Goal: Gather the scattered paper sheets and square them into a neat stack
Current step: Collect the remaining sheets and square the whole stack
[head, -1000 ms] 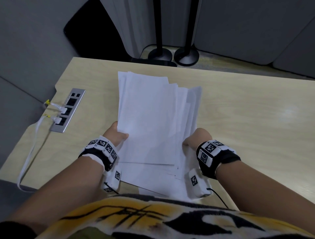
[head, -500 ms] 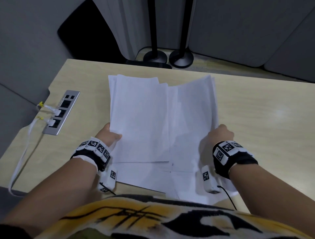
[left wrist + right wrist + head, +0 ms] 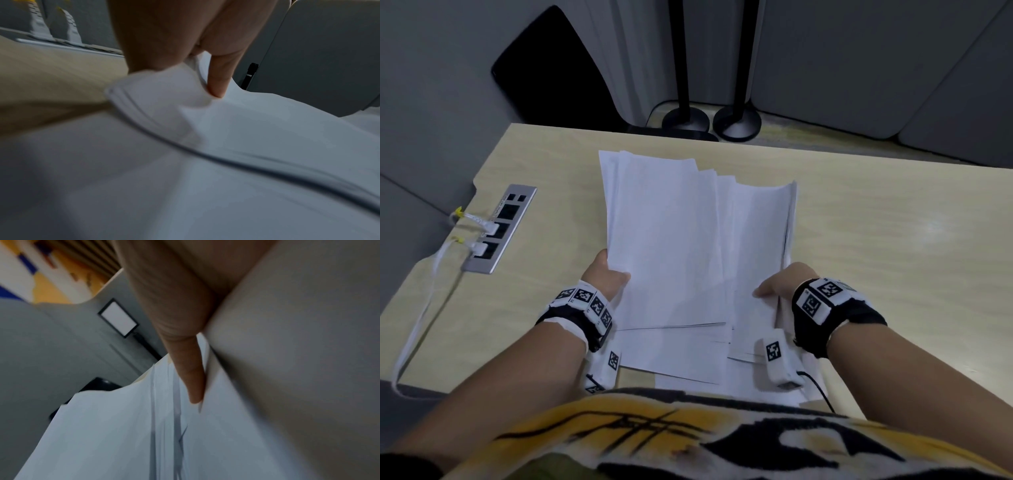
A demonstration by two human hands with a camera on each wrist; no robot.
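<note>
Nearly gathered: both hands pinch the sheets, which are not yet squared.

Over on the left, the power strip (image 3: pixel 498 229) sits clear of the work. Next, the left hand (image 3: pixel 604 275) grips the sheets (image 3: pixel 688 240) at their left edge, thumb on top; they are lifted off the desk (image 3: pixel 893 240), fanned and uneven. At the right edge, the right hand (image 3: pixel 779 286) pinches them too. The next move, I'd judge, is tapping the edges on the desk to align them.

— What's worn on the wrists?
— Black bands (image 3: pixel 839 315) set with white blocks of black square markers; a thin black cable (image 3: pixel 816 387) trails from the right one.
— And the shirt?
— Yellow (image 3: pixel 688 442), with black and white patches.
</note>
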